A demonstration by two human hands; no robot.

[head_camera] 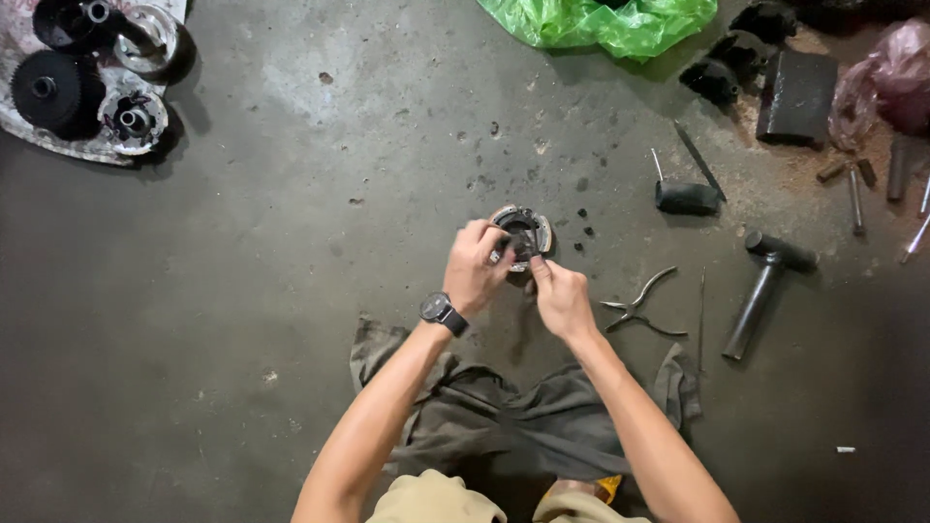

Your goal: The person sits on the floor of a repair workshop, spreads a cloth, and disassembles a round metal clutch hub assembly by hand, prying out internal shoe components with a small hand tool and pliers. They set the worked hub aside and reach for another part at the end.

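We see 2 bare hands meeting over a round, dark metal clutch assembly with pale curved shoes [526, 230] that sits on the grey concrete floor [291, 242]. The left hand [477, 267], with a black wristwatch [442, 312] on its wrist, has its fingers curled closed around the left edge of the assembly. The right hand [560, 295] pinches at the lower rim of the same part with its fingertips (what, if anything, sits between them is too small to tell). Beneath the forearms lies a crumpled grey-brown rag [513, 416]. Just right of the right hand rests a pair of slim metal pliers [637, 305] with handles spread, and farther right a black hammer-shaped tool [765, 291]. A bright green plastic bag [601, 21] lies at the top, and several round black and silver drive parts [92, 77] sit at the upper left.
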